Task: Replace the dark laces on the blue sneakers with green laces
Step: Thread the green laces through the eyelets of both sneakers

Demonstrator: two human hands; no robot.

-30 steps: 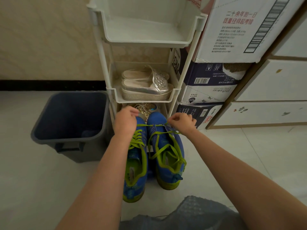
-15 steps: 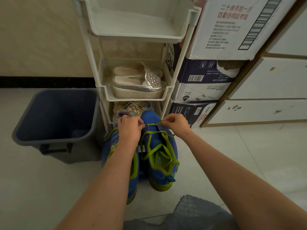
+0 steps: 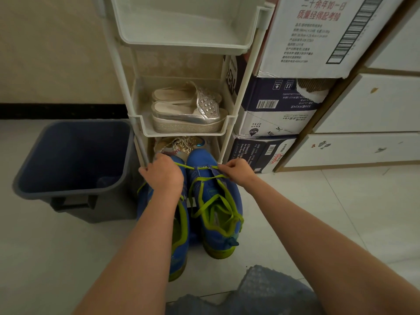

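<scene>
Pinching a green lace (image 3: 193, 167) between thumb and curled fingers, the right hand (image 3: 238, 170) sits at the outer edge of the right sneaker (image 3: 218, 212), near its toe. The lace runs taut across the front of that shoe to the left hand (image 3: 162, 176), which is seen from the back, fingers curled down over the other end of the lace so that the grip itself is hidden. The left hand lies over the front of the left sneaker (image 3: 180, 237), and its forearm covers much of that shoe.

Both blue sneakers stand side by side on the pale tiled floor (image 3: 318, 212), touching, toes pointing away from the person and heels nearest. On the right sneaker the green lace crosses the eyelets loosely and falls in wide slack loops over the tongue toward the heel. Green lace also shows along the left sneaker beside the forearm.

The toes reach the foot of a white plastic rack (image 3: 236, 123). Its lowest tier holds glittery shoes (image 3: 181, 144) just beyond the hands; the tier above holds silver platform sandals (image 3: 188, 110). A dark bin (image 3: 68, 178) stands on the floor to the left of the rack, close to the left sneaker. To the right of the rack, cardboard boxes (image 3: 272, 110) are stacked against white drawers (image 3: 363, 105). A patterned grey fabric (image 3: 261, 292) fills the bottom edge between the forearms.
</scene>
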